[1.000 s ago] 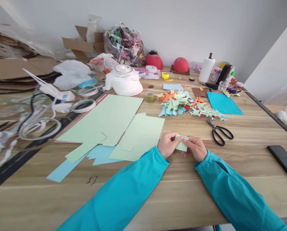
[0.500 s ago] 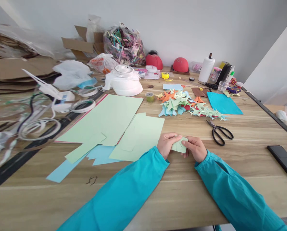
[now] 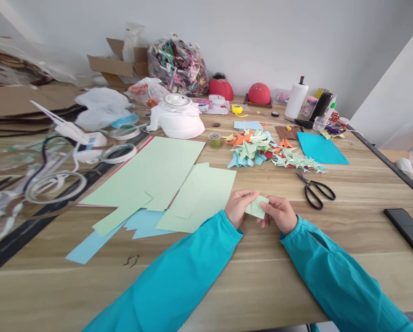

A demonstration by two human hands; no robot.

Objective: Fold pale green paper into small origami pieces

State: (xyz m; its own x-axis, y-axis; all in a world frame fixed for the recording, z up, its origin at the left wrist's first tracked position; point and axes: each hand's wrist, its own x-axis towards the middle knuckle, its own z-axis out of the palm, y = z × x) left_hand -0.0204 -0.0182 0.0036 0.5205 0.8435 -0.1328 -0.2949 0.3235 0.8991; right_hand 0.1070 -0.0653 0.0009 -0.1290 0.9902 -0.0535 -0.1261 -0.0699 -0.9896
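Note:
My left hand (image 3: 239, 206) and my right hand (image 3: 280, 214) meet just above the wooden table (image 3: 227, 276), both in teal sleeves. Between their pinched fingers sits a small folded piece of pale green paper (image 3: 257, 207). The left fingers curl over its left edge, and the right thumb and fingers grip its right side. Pale green sheets (image 3: 178, 180) lie just left of my hands, with light blue paper (image 3: 98, 240) under them. A heap of folded paper shapes (image 3: 265, 150) in green, blue and orange lies beyond my hands.
Black scissors (image 3: 315, 189) lie right of my hands, a black phone (image 3: 407, 230) at the right edge. A teal sheet (image 3: 320, 147), a white pot (image 3: 178, 117), a thread spool (image 3: 214, 139), tape rolls (image 3: 118, 152), cardboard and bags fill the back and left.
The folded green paper has been turned and pressed flatter between my fingers. Both hands stay in the same spot.

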